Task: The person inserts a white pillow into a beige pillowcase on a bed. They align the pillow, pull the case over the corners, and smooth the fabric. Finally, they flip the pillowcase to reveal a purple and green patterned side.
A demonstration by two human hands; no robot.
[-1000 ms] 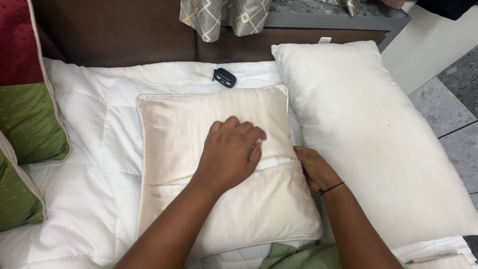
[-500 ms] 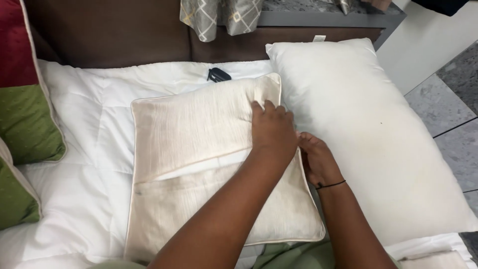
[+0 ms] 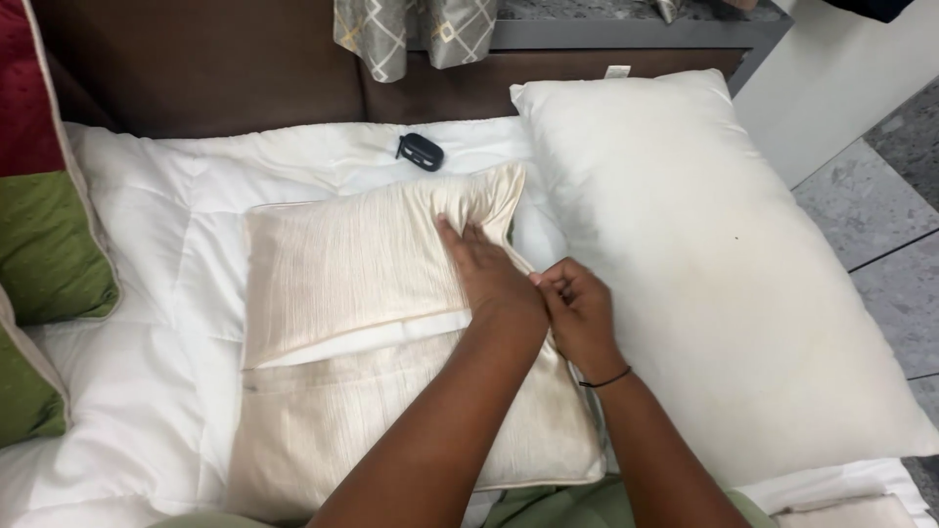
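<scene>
**Head view: seating the insert in the cream cushion cover**

Head view puts the cream cushion cover (image 3: 381,342) at the centre of the frame, lying flat on the white duvet (image 3: 147,244), with its envelope flap gaping across the middle so that a white strip of the insert (image 3: 372,337) shows.

Our left hand (image 3: 489,279) reaches across to the cushion's upper right corner. Its fingers lie close together and press into the bunched fabric there; whether the thumb is under the cloth we cannot tell. Our right hand (image 3: 577,308), with a thin black band (image 3: 606,377) at the wrist, sits just beside it at the cushion's right edge. Its fingertips are curled in and appear to pinch a fold of the cover between thumb and forefinger.

To do this step well, we judge it best to keep one hand pinning the seam while the other works the filling right up into the corner, so the cover does not twist. Pull the fabric evenly along the edge, not at one point, or the piping may pucker. The open flap will probably need smoothing over the insert afterwards.

Right of centre lies a large white pillow (image 3: 704,264), touching the cushion's edge. A small dark case (image 3: 421,152) rests above the cushion near the brown headboard (image 3: 215,68). Red and green cushions (image 3: 49,244) stand at the left edge.
</scene>
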